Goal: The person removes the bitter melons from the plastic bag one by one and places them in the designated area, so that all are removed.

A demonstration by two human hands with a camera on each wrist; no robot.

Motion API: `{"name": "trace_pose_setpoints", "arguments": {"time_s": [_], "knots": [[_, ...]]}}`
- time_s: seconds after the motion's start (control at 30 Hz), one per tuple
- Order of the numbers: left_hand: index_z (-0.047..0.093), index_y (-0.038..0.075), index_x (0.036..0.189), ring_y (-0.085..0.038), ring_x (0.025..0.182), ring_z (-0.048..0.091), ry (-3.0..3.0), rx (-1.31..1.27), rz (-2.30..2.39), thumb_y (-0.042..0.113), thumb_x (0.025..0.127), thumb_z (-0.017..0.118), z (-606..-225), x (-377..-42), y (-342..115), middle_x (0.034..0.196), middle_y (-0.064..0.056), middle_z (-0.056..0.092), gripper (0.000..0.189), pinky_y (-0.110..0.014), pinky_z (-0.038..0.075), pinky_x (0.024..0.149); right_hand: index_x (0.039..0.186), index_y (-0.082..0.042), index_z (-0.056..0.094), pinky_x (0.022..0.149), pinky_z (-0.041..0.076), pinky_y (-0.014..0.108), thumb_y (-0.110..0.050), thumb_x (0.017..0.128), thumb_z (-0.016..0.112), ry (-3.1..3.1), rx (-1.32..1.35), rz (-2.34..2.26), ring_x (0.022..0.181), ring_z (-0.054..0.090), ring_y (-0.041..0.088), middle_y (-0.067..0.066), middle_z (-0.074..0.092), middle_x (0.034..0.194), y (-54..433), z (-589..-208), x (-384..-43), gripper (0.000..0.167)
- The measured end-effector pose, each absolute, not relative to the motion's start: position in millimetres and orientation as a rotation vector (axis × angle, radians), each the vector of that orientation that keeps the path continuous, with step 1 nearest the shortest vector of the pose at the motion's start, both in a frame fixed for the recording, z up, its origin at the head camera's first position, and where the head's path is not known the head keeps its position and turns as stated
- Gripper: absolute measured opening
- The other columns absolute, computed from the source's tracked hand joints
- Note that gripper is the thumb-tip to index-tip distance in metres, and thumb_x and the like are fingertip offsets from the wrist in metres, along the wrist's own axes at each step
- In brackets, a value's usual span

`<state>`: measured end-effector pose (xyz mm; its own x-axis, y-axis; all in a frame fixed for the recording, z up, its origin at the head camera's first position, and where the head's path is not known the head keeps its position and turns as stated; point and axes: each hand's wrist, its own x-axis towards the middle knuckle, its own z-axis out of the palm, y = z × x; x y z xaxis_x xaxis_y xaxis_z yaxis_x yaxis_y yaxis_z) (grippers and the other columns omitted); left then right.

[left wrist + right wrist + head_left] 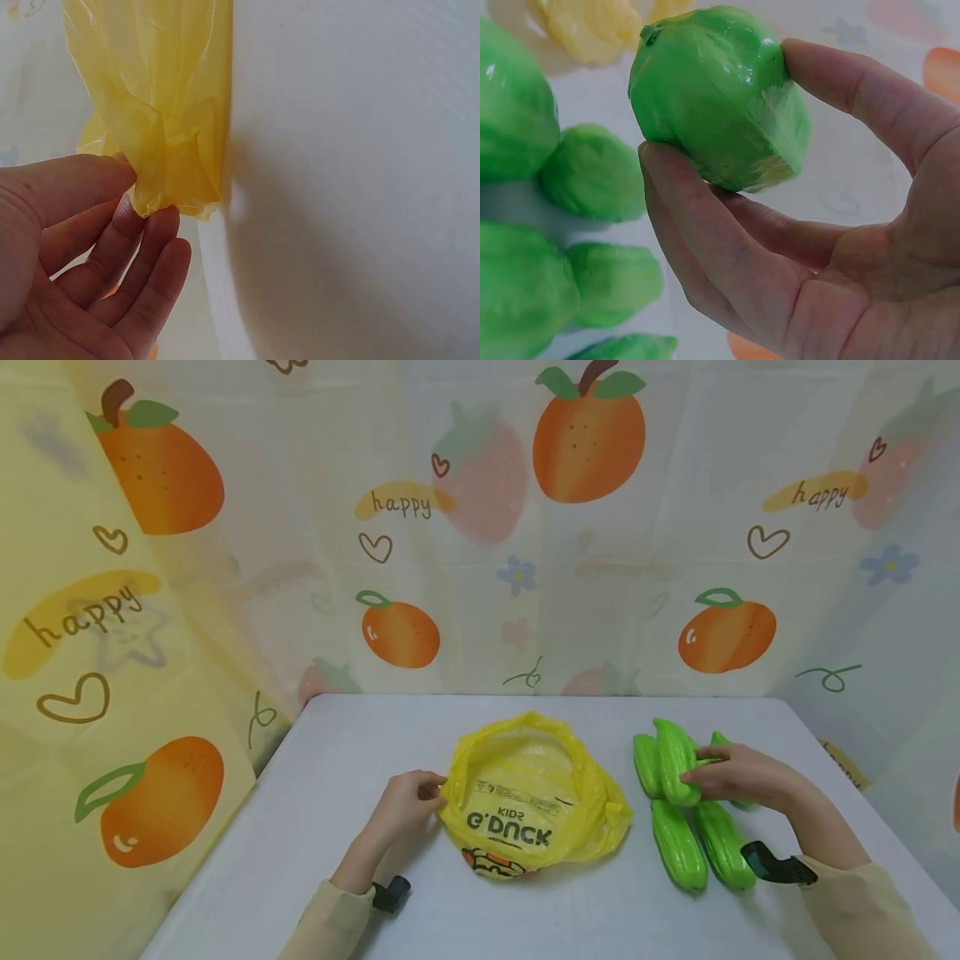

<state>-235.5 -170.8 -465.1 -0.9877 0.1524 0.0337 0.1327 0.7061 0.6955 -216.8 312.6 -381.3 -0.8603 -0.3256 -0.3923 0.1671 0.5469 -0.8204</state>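
A yellow plastic bag [517, 777] with printed lettering stands on the table, its mouth spread open. At its left edge my left hand [408, 797] pinches the rim; in the left wrist view, thumb and fingers of that hand [97, 247] hold the gathered yellow plastic [165, 150]. My right hand [738, 772] grips a glossy green zucchini [677, 764] raised above the others. In the right wrist view its fingers and thumb [840, 225] are around the zucchini [720, 97]. Beneath lie several similar zucchinis [678, 847], some partly hidden by the right hand.
The white table [360, 743] runs back to a fruit-printed curtain [480, 568]. More curtain hangs along the left and right sides. A dark wrist camera [392, 893] sits on the left wrist, another wrist camera [776, 866] on the right.
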Motion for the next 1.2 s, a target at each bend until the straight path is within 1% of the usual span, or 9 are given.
{"name": "trace_pose_setpoints", "arguments": {"time_s": [0.13,0.23,0.5,0.77,0.97,1.2], "knots": [[0.070,0.007,0.106,-0.013,0.081,0.059,2.879,0.244,1.176,0.012,0.080,0.074,-465.4,-235.0,-170.5,0.088,0.001,0.066,0.027,-0.033,0.053,0.078,0.139,0.024,0.010,0.096,0.049,0.041,-0.027,0.092,0.061,2.282,-0.121,-1.280,0.114,0.059,0.027,0.041,0.033,0.139,323.1,-382.5,-214.1,0.086],[0.070,0.007,0.106,-0.013,0.081,0.058,2.881,0.247,1.176,0.012,0.080,0.074,-465.7,-235.2,-170.4,0.088,0.001,0.066,0.027,-0.033,0.053,0.078,0.139,0.024,0.009,0.096,0.048,0.042,-0.027,0.092,0.061,2.292,-0.117,-1.264,0.114,0.059,0.026,0.040,0.035,0.138,330.4,-382.6,-211.5,0.086],[0.070,0.007,0.107,-0.013,0.082,0.059,2.879,0.244,1.181,0.012,0.080,0.074,-464.9,-235.1,-170.4,0.089,0.000,0.067,0.027,-0.033,0.054,0.079,0.139,0.022,0.006,0.092,0.051,0.039,-0.027,0.093,0.060,2.282,-0.057,-1.277,0.110,0.060,0.022,0.041,0.029,0.138,345.3,-382.0,-205.2,0.086],[0.070,0.006,0.106,-0.013,0.081,0.059,2.895,0.264,1.170,0.012,0.079,0.074,-465.3,-234.1,-169.7,0.088,0.000,0.067,0.028,-0.032,0.053,0.077,0.139,0.022,0.005,0.089,0.053,0.036,-0.026,0.094,0.059,2.264,-0.014,-1.292,0.105,0.062,0.020,0.040,0.034,0.135,364.3,-385.3,-195.5,0.085],[0.070,0.006,0.107,-0.013,0.081,0.059,2.881,0.273,1.172,0.012,0.080,0.074,-463.7,-234.2,-168.6,0.087,0.000,0.066,0.028,-0.032,0.053,0.076,0.137,0.023,0.006,0.086,0.054,0.034,-0.023,0.094,0.058,2.241,0.009,-1.304,0.100,0.064,0.018,0.033,0.045,0.128,380.7,-388.6,-188.3,0.082],[0.070,0.007,0.106,-0.012,0.080,0.059,2.885,0.273,1.175,0.012,0.080,0.074,-465.3,-236.1,-168.5,0.086,0.001,0.066,0.027,-0.032,0.053,0.076,0.136,0.025,0.008,0.085,0.055,0.034,-0.022,0.094,0.057,2.213,0.045,-1.299,0.097,0.065,0.017,0.025,0.050,0.123,396.9,-393.1,-182.0,0.080]]}}
